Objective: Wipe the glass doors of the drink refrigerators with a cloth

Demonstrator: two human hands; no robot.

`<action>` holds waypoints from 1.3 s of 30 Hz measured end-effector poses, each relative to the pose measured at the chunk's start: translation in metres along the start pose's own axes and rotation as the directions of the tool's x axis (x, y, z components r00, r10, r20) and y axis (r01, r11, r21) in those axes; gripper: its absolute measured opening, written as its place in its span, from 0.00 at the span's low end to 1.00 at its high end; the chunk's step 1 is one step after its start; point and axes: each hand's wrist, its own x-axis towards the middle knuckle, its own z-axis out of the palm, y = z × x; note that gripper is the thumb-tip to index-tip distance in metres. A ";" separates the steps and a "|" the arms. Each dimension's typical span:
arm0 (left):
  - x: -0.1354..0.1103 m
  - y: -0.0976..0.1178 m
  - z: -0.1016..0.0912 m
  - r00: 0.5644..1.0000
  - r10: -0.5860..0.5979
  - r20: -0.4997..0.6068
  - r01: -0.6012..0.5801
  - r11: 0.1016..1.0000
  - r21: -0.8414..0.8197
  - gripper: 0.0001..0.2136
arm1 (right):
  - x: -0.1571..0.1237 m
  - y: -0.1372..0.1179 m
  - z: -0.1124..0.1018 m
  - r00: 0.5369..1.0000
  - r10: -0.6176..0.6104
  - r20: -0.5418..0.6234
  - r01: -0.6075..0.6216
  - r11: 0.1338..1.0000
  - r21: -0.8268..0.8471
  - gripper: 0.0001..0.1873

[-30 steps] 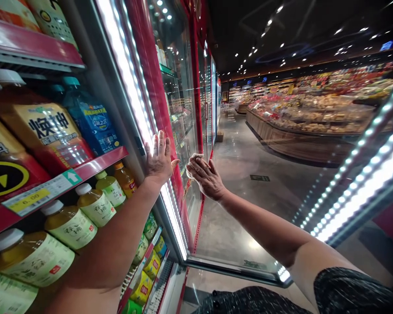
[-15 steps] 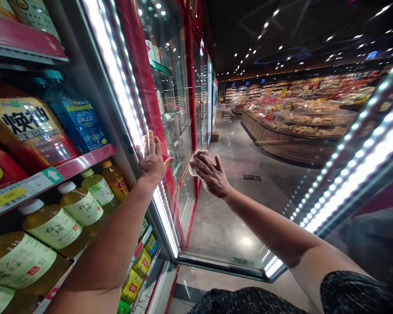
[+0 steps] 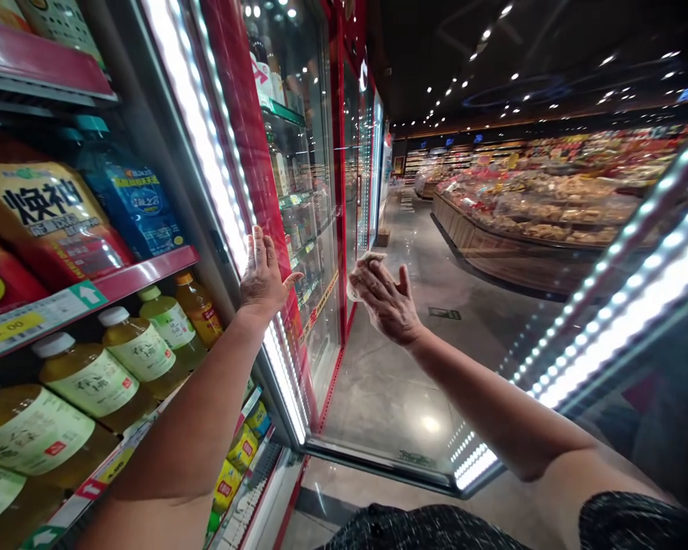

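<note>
My left hand lies flat, fingers stretched upward, against the lit edge of the cooler's door frame. My right hand presses a small pale cloth against the inside of the open glass door, fingers spread over it. The cloth shows only at its top and left edge, beyond my fingers. Both arms reach forward from the lower part of the view.
Cooler shelves on the left hold yellow drink bottles, a blue bottle and red price rails. More glass cooler doors run along the aisle. A grey shop floor and long food displays show through the glass.
My right hand with the cloth has slid to the right and slightly up across the glass. My left hand stays on the frame. The view has turned a little.
</note>
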 end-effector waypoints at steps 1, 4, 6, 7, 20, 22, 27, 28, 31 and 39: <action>0.000 0.001 0.000 1.000 -0.007 0.006 0.007 1.000 -0.002 0.46 | 0.000 0.003 -0.002 0.999 0.041 -0.011 -0.041 0.999 -0.013 0.35; 0.000 0.006 -0.001 0.999 -0.044 0.018 0.044 0.999 0.006 0.49 | 0.000 0.003 -0.004 0.993 0.114 -0.036 -0.115 0.993 -0.024 0.35; 0.000 0.010 -0.002 0.998 -0.065 0.022 0.064 0.998 0.013 0.50 | -0.005 0.001 -0.004 0.997 0.075 -0.011 -0.075 0.997 0.000 0.36; -0.001 0.011 -0.002 0.997 -0.070 0.021 0.069 0.997 0.014 0.51 | -0.008 0.002 -0.005 0.999 0.041 0.005 -0.041 0.999 0.009 0.36; -0.002 0.014 0.003 0.994 -0.112 -0.014 0.111 0.992 -0.054 0.52 | -0.028 0.023 -0.026 0.999 0.036 -0.027 -0.037 0.999 -0.025 0.37; -0.003 0.015 0.001 0.992 -0.125 -0.003 0.125 0.990 -0.067 0.51 | -0.038 0.028 -0.032 1.000 -0.021 0.016 0.022 0.999 -0.024 0.36; -0.004 0.019 -0.001 0.991 -0.137 0.012 0.137 0.987 -0.081 0.49 | -0.054 0.056 -0.060 0.998 0.056 -0.006 -0.056 0.995 -0.077 0.35; -0.004 0.019 -0.001 0.990 -0.142 0.006 0.142 0.986 -0.087 0.49 | -0.055 0.060 -0.065 0.996 0.091 -0.025 -0.093 0.991 -0.091 0.35; -0.004 0.019 0.000 0.987 -0.160 0.002 0.159 0.981 -0.115 0.51 | -0.058 0.062 -0.071 0.986 0.150 -0.070 -0.158 0.980 -0.124 0.34; -0.005 0.018 0.000 0.980 -0.198 0.029 0.200 0.971 -0.133 0.54 | -0.105 0.078 -0.092 0.996 0.070 0.048 -0.060 0.983 -0.172 0.33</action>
